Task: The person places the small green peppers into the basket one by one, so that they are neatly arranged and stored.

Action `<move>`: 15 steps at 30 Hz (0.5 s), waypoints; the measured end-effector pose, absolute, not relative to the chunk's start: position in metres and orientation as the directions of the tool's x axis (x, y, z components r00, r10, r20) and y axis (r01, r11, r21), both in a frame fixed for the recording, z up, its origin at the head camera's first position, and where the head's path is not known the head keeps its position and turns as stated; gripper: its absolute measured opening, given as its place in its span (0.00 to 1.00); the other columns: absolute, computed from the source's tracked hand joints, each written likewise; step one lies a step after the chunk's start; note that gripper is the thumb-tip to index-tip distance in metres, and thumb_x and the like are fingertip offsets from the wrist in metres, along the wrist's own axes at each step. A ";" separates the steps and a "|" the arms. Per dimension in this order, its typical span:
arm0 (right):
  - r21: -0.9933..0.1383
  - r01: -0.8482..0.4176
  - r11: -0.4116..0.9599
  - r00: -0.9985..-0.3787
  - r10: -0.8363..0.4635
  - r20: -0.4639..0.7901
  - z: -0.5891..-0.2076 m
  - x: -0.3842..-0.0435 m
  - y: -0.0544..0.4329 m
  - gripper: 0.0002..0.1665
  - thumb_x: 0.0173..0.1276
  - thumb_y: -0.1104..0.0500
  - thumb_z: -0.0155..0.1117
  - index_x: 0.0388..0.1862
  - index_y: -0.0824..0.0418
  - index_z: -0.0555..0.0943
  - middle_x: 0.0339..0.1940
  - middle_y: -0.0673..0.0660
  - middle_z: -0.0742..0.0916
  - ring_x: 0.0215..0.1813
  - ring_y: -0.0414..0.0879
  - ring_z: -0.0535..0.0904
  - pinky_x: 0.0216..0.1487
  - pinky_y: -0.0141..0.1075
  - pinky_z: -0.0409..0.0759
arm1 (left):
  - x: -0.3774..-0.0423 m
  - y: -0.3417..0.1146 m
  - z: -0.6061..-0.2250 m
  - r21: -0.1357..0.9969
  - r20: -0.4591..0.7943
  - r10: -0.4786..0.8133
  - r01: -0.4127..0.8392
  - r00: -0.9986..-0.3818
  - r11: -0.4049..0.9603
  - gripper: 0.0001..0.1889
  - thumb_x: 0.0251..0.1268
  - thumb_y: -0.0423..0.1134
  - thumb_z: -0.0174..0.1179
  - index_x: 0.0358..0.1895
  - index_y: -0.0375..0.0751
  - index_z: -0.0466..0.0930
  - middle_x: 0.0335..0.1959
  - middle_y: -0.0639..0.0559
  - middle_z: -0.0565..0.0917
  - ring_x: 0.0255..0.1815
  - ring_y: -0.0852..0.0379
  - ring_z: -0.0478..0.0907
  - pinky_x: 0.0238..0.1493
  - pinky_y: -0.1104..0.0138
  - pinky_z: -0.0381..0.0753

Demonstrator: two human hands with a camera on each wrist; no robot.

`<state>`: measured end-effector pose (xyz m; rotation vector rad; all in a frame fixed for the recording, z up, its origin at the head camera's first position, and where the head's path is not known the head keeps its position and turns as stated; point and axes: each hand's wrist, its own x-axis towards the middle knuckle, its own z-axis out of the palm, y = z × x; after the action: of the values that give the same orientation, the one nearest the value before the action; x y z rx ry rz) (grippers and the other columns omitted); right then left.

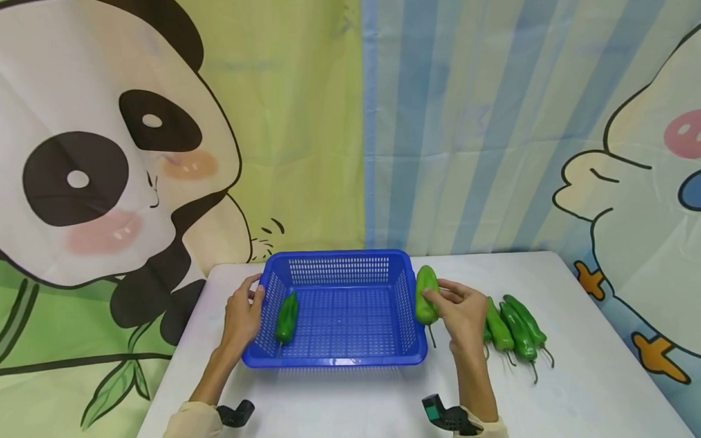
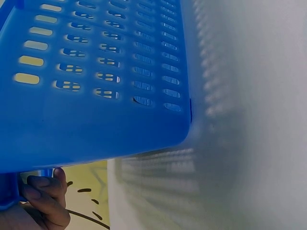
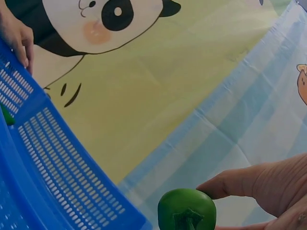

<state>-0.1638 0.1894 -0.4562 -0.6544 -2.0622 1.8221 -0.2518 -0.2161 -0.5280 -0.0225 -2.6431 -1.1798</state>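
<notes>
A blue plastic basket (image 1: pixel 332 361) with slotted walls stands on the white table. My left hand (image 1: pixel 242 317) holds its left rim, and in the left wrist view the fingers (image 2: pixel 50 199) curl at the rim. One dark green pepper (image 1: pixel 287 316) lies inside, near the left wall. Between thumb and fingers my right hand (image 1: pixel 462 308) pinches a lighter green pepper (image 1: pixel 426 294), its stem pointing down, beside the basket's right rim. The right wrist view shows this pepper (image 3: pixel 187 206) from its stem end.
To the right of my right hand, several green peppers (image 1: pixel 518 332) lie side by side on the white table (image 1: pixel 588 378), partly hidden by the hand. Behind the table hangs a printed curtain (image 1: pixel 302 150) with a panda and blue stripes.
</notes>
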 end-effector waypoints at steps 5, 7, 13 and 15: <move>-0.986 0.123 0.116 -0.858 0.511 -0.046 -0.456 -0.166 0.181 0.27 0.66 0.60 0.80 0.62 0.69 0.87 0.49 0.68 0.92 0.40 0.42 0.88 0.38 0.27 0.85 | -0.252 -0.217 -0.528 0.726 0.227 -0.084 0.111 -0.970 0.678 0.24 0.90 0.40 0.48 0.79 0.34 0.72 0.40 0.31 0.88 0.32 0.47 0.86 0.31 0.64 0.77; -0.986 0.123 0.111 -0.859 0.509 -0.050 -0.456 -0.167 0.178 0.26 0.66 0.60 0.80 0.61 0.69 0.88 0.47 0.66 0.92 0.39 0.41 0.88 0.38 0.27 0.85 | -0.252 -0.217 -0.528 0.728 0.228 -0.085 0.112 -0.970 0.677 0.24 0.90 0.40 0.47 0.79 0.34 0.72 0.40 0.31 0.88 0.32 0.47 0.86 0.31 0.64 0.77; -0.990 0.121 0.078 -0.870 0.488 -0.068 -0.456 -0.168 0.171 0.27 0.65 0.61 0.81 0.61 0.71 0.88 0.44 0.63 0.91 0.36 0.39 0.87 0.35 0.27 0.85 | -0.251 -0.216 -0.529 0.734 0.224 -0.084 0.112 -0.971 0.669 0.24 0.90 0.40 0.48 0.79 0.33 0.72 0.41 0.31 0.88 0.32 0.46 0.86 0.31 0.64 0.78; -0.990 0.114 0.079 -0.874 0.482 -0.062 -0.456 -0.169 0.167 0.27 0.65 0.61 0.82 0.60 0.71 0.88 0.44 0.64 0.92 0.36 0.39 0.87 0.36 0.27 0.85 | -0.251 -0.216 -0.530 0.735 0.222 -0.083 0.110 -0.972 0.670 0.24 0.90 0.40 0.48 0.79 0.34 0.72 0.41 0.31 0.89 0.32 0.45 0.87 0.31 0.64 0.79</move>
<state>-0.1686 0.1675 -0.4561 -0.5965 -2.0797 1.8651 -0.2512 -0.2158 -0.5298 -0.0215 -2.6485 -1.1882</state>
